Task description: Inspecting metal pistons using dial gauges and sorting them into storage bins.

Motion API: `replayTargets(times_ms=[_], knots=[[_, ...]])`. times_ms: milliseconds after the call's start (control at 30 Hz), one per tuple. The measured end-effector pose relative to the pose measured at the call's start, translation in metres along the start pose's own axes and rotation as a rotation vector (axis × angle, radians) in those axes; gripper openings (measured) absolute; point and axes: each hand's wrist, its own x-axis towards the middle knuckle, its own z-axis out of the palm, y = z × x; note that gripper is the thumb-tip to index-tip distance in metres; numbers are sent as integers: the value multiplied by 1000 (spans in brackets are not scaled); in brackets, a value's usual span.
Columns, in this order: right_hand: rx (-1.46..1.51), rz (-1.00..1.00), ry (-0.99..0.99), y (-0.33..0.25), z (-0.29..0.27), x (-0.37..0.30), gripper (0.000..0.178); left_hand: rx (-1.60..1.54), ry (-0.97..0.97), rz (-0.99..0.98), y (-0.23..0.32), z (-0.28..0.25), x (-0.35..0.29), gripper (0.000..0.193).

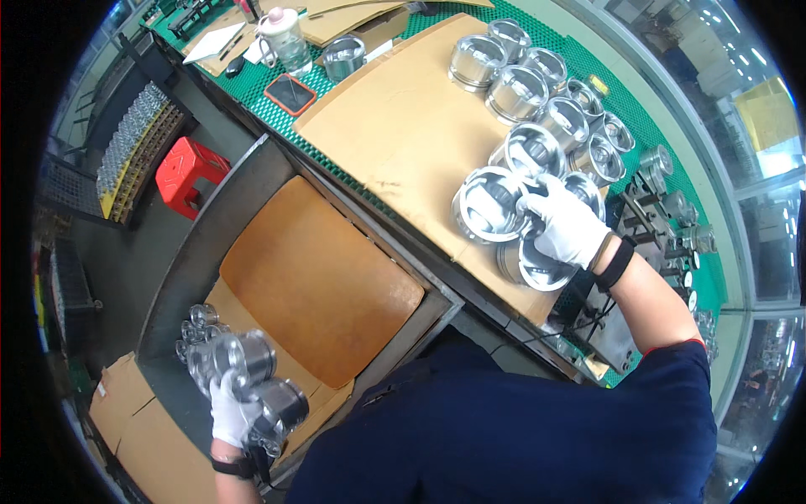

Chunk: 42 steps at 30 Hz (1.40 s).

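Observation:
Both my hands wear white gloves. On the cardboard-covered bench, my right hand (pixel 571 227) grips the rims of metal pistons, its fingers hooked between a piston (pixel 489 206) on its left and a tilted piston (pixel 537 267) below it. Another piston (pixel 527 151) stands against these, open end up. At the lower left, my left hand (pixel 231 412) is closed on shiny pistons over the metal bin; one piston (pixel 248 356) sits above its fingers and another piston (pixel 282 403) to the right. Its fingertips are partly hidden behind them.
More pistons (pixel 516 91) stand in rows along the bench's far side. Smaller-looking pistons (pixel 199 326) rest in the grey bin (pixel 180 277), near a brown board (pixel 323 277). A phone (pixel 290 94), a clear jug (pixel 285 42) and a red stool (pixel 189 175) are beyond. Metal fixtures (pixel 642 218) stand at right.

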Motion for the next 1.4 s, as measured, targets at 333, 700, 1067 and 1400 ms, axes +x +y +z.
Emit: replayTargets(times_ms=[333,700,1067,1400], knots=[[286,87,145,-24,-48,-39,70,88,164,1053,334,-71,122,57],[1283,579,-48,-51,-46,-141,59,632,-75,976,514,-42,203,72],[407,284,61,-66,1,-107,58,-219,296,914,270,8,74,53],[263,540,84,-48,52,-73,26,-462,-28,441,54,160,-94,43]])
